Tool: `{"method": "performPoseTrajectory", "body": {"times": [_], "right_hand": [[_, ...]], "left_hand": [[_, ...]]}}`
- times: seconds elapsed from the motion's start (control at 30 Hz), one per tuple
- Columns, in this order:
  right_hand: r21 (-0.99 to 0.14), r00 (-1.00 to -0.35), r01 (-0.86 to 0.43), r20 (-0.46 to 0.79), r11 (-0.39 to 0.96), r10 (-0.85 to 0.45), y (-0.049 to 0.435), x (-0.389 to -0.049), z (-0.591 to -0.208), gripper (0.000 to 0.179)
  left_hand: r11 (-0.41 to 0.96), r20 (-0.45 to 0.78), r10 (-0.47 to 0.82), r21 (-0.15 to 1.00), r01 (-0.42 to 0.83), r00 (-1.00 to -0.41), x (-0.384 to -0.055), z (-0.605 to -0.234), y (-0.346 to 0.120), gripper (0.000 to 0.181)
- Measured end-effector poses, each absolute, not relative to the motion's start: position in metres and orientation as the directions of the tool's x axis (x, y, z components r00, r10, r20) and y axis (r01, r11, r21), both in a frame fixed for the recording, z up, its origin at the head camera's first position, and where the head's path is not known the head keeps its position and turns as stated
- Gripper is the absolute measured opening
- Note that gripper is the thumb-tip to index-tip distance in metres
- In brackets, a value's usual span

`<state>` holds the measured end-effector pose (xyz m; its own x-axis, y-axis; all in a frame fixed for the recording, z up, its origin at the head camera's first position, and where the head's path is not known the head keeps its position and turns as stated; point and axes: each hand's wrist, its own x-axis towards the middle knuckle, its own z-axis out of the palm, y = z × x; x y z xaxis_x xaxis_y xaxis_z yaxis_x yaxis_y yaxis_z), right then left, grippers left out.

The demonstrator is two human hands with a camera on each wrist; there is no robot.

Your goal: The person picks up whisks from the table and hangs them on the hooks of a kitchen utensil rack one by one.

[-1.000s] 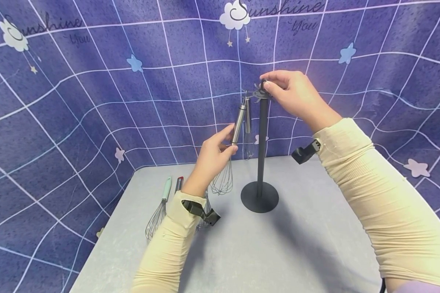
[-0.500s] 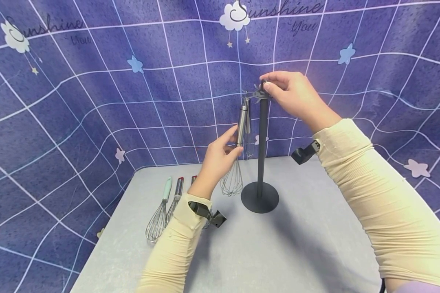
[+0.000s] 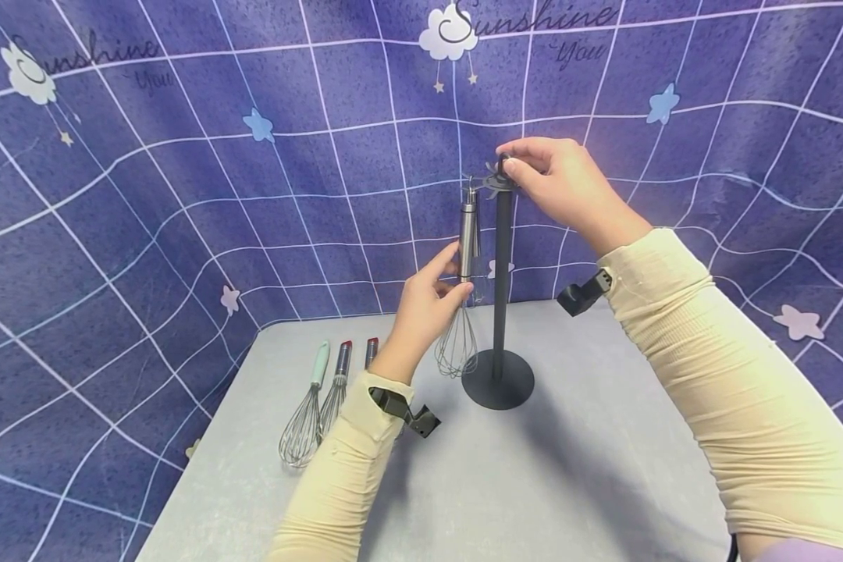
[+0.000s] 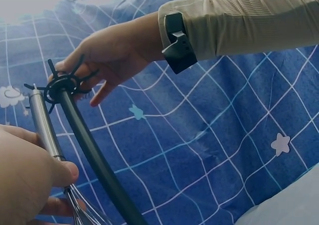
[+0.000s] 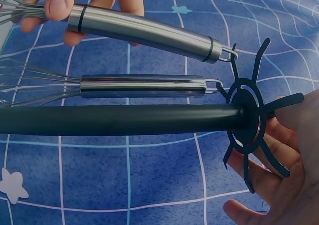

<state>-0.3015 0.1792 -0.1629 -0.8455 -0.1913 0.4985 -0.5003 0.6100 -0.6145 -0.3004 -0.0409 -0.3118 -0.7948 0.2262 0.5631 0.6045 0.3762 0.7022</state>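
My left hand [image 3: 421, 312] holds a steel whisk [image 3: 467, 234] between thumb and fingers, low on its handle, where the wires begin. The whisk hangs nearly upright beside a black stand [image 3: 502, 289]. In the right wrist view its wire loop [image 5: 230, 54] is around one of the stand's hooks. A second steel whisk [image 5: 144, 85] hangs by its loop from the neighbouring hook; in the head view it is mostly hidden behind the first. My right hand [image 3: 565, 178] pinches the stand's top, just above the hook ring [image 5: 244, 115].
On the left of the grey table [image 3: 534, 468] lie a whisk with a mint green handle [image 3: 320, 364] and two red-tipped whisks, one [image 3: 343, 359] beside it and one [image 3: 371, 351] partly behind my left arm. A patterned blue curtain [image 3: 323, 195] stands behind.
My left hand has moved right, bringing the held whisk from a slant to nearly upright, closer to the pole. The right hand stays on the stand's top.
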Motion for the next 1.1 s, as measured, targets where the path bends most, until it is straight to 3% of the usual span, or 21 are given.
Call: {"method": "performPoseTrajectory", "body": {"times": [0.47,1.1], "right_hand": [[-0.603,-0.846,-0.496,0.499,0.625,-0.19,0.179,-0.302,-0.163,0.038],[-0.623,-0.849,-0.493,0.497,0.608,-0.179,0.179,-0.302,-0.165,0.038]], "left_hand": [[0.328,0.589,0.227,0.704,0.63,-0.776,-0.304,-0.317,-0.036,0.065],[0.403,0.548,0.241,0.694,0.597,-0.801,-0.306,-0.325,-0.032,0.066]]}}
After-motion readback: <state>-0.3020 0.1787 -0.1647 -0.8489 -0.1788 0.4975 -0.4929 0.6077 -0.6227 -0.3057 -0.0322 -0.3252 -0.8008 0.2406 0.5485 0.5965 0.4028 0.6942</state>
